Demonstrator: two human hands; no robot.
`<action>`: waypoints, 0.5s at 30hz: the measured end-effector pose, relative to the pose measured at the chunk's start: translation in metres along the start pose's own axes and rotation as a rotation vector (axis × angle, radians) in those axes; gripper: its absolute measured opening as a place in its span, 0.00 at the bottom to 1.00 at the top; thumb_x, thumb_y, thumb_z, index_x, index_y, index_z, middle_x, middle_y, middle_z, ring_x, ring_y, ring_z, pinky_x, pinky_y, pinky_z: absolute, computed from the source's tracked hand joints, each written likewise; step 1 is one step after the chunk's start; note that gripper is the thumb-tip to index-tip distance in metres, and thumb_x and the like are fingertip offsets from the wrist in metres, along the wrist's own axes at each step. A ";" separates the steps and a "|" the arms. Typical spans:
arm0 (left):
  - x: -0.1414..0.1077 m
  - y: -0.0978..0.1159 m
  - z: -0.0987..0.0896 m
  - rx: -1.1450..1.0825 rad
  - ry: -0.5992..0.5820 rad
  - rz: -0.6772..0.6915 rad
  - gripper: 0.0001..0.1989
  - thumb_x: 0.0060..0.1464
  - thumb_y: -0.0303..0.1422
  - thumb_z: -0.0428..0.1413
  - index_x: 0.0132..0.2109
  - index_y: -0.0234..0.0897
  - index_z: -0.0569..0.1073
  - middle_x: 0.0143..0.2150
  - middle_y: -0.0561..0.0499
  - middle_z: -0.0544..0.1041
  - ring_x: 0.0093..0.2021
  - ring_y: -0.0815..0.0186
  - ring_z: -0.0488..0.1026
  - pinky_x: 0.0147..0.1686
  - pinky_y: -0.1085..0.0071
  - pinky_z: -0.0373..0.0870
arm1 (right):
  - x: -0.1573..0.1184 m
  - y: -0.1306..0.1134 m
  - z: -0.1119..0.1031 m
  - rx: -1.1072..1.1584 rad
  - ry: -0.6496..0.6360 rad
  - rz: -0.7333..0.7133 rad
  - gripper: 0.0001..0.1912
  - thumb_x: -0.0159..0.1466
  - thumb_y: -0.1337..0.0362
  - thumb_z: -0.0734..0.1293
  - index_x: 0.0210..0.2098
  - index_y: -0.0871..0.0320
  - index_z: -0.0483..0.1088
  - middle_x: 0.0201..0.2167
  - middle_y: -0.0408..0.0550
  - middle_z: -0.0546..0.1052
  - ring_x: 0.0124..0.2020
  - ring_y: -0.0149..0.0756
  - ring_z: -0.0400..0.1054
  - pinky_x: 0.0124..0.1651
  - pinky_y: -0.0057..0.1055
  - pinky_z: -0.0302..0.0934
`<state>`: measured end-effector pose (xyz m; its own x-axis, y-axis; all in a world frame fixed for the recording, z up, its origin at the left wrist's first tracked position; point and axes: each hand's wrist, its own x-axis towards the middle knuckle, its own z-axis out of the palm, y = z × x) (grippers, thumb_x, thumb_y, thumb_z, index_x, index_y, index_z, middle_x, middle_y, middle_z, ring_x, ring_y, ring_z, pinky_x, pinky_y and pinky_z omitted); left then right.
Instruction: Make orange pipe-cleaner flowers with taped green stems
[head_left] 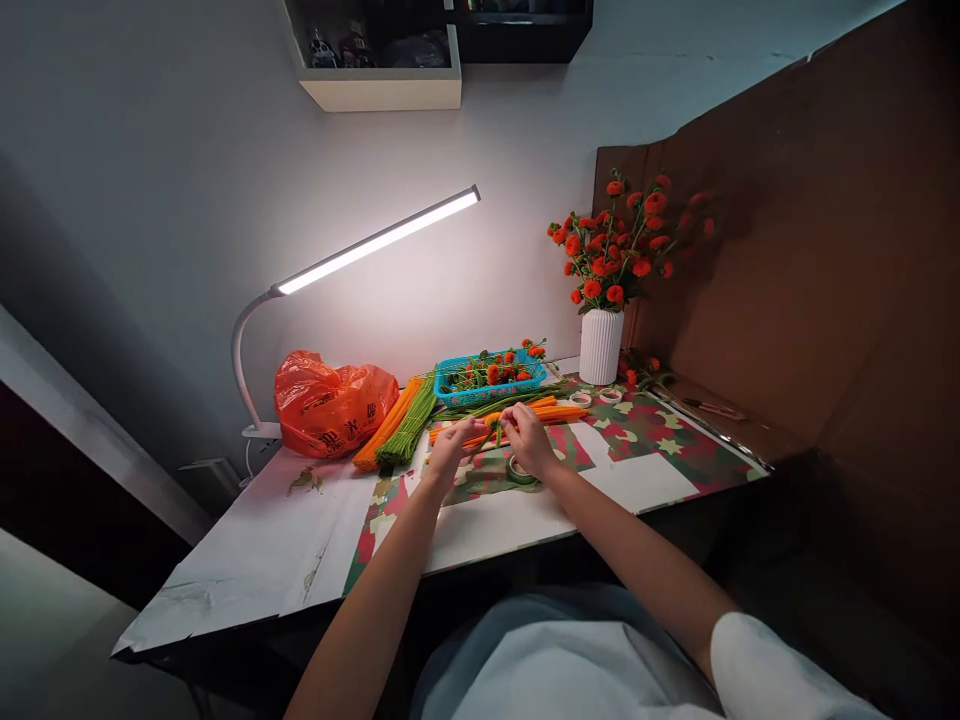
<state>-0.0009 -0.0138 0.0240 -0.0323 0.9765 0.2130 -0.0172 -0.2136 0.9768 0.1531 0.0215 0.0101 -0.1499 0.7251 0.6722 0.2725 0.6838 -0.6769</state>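
Observation:
Between my hands is a small orange pipe-cleaner flower (492,420) with green parts hanging below it. My left hand (452,446) pinches it from the left side, fingertips together. From the right, the fingers of my right hand (527,440) are closed at the flower's green part. Their fingertips hide some of it. Just under my right hand, a roll of green tape (519,470) lies on the table. Orange pipe cleaners (555,412) lie loose behind my hands.
Behind stands a blue basket (450,398) of orange flowers. To its left are bundled green pipe cleaners (409,425), orange pipe cleaners (386,425) and an orange plastic bag (330,405). A white vase (601,347) of flowers, white tape rolls (580,399) and a lamp (382,238) surround the work area.

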 end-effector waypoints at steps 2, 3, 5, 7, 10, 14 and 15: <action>0.001 -0.003 0.001 0.070 0.041 -0.003 0.23 0.41 0.51 0.61 0.33 0.33 0.79 0.37 0.44 0.78 0.38 0.59 0.75 0.35 0.68 0.71 | -0.003 -0.001 -0.001 -0.159 -0.014 -0.106 0.07 0.63 0.67 0.58 0.29 0.56 0.63 0.30 0.47 0.68 0.35 0.38 0.61 0.39 0.33 0.55; 0.001 -0.005 0.002 0.105 0.050 0.022 0.21 0.41 0.49 0.62 0.32 0.33 0.79 0.36 0.45 0.79 0.36 0.61 0.74 0.35 0.69 0.70 | -0.005 -0.001 -0.001 -0.219 -0.023 -0.133 0.07 0.64 0.67 0.58 0.29 0.56 0.64 0.31 0.48 0.69 0.36 0.39 0.61 0.39 0.33 0.55; 0.002 -0.007 0.003 0.172 0.058 0.087 0.18 0.42 0.46 0.63 0.31 0.33 0.79 0.33 0.46 0.79 0.34 0.62 0.74 0.35 0.69 0.70 | -0.007 -0.002 0.000 -0.318 -0.041 -0.167 0.08 0.65 0.68 0.58 0.31 0.57 0.64 0.31 0.48 0.70 0.36 0.39 0.61 0.39 0.34 0.54; 0.002 -0.007 0.004 0.248 0.083 0.172 0.15 0.43 0.44 0.62 0.29 0.34 0.79 0.31 0.46 0.79 0.35 0.62 0.74 0.37 0.68 0.70 | -0.008 -0.003 0.000 -0.397 -0.056 -0.191 0.08 0.66 0.68 0.58 0.31 0.57 0.65 0.32 0.49 0.70 0.36 0.40 0.61 0.39 0.34 0.54; 0.001 -0.007 0.004 0.356 0.127 0.295 0.11 0.45 0.40 0.62 0.27 0.35 0.79 0.31 0.46 0.78 0.36 0.61 0.75 0.38 0.68 0.71 | -0.009 -0.005 0.002 -0.465 -0.065 -0.202 0.08 0.66 0.68 0.58 0.32 0.57 0.66 0.32 0.49 0.71 0.36 0.40 0.61 0.39 0.34 0.53; 0.001 -0.009 0.006 0.424 0.132 0.436 0.10 0.49 0.37 0.59 0.27 0.35 0.76 0.38 0.43 0.78 0.38 0.61 0.76 0.33 0.68 0.74 | -0.010 -0.005 0.003 -0.397 -0.051 -0.148 0.08 0.65 0.68 0.58 0.30 0.57 0.65 0.32 0.49 0.71 0.36 0.40 0.61 0.39 0.34 0.53; 0.001 -0.010 0.006 0.444 0.110 0.487 0.09 0.50 0.36 0.58 0.27 0.35 0.75 0.40 0.43 0.78 0.39 0.62 0.76 0.33 0.68 0.75 | -0.009 -0.005 0.003 -0.346 -0.043 -0.122 0.08 0.64 0.68 0.58 0.30 0.57 0.65 0.31 0.49 0.70 0.36 0.40 0.61 0.40 0.34 0.54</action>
<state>0.0049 -0.0107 0.0149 -0.0346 0.7578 0.6516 0.4371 -0.5748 0.6917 0.1500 0.0117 0.0062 -0.2391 0.6474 0.7237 0.5543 0.7029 -0.4457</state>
